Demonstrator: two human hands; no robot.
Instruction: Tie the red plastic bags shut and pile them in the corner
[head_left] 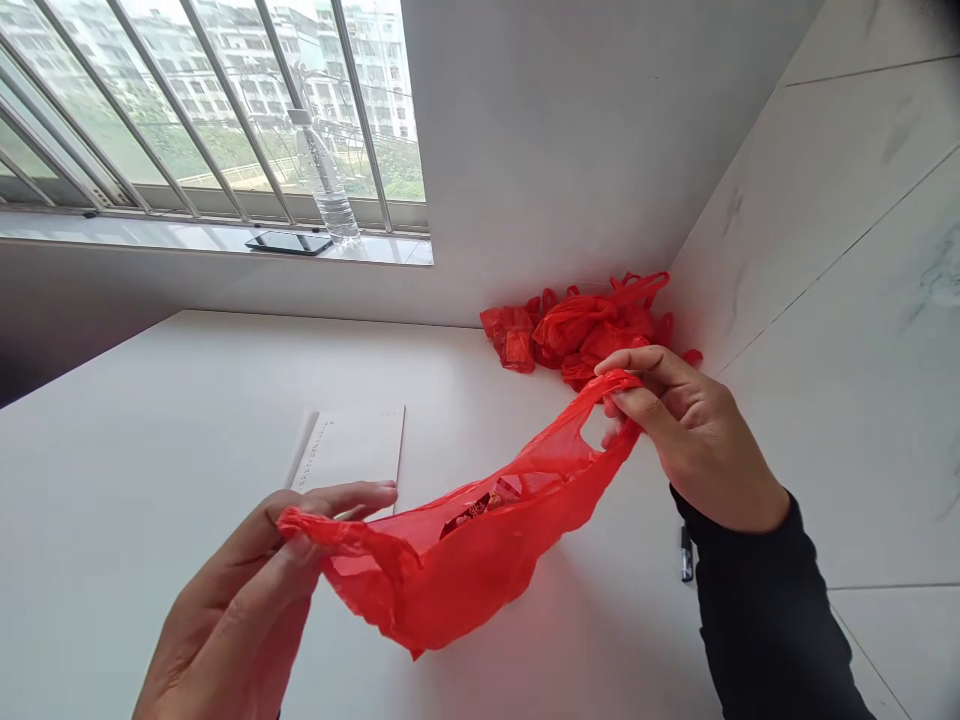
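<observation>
A red plastic bag (480,590) is stretched between my two hands above the white table. My left hand (247,590) pinches one of its handles at the lower left. The other handle is gripped by my right hand (675,430), higher up on the right side. Through the bag's open mouth a dark red printed packet (480,512) shows inside; most of it is hidden by the plastic. Behind my left hand lies a white notebook (352,445), partly covered by the fingers.
Several knotted red bags (592,330) are heaped in the table's back right corner, against the wall. A black marker (686,555) lies beside my right sleeve. On the windowsill are a clear water bottle (324,180) and a phone (289,242). The white table (150,450) meets walls behind and at right.
</observation>
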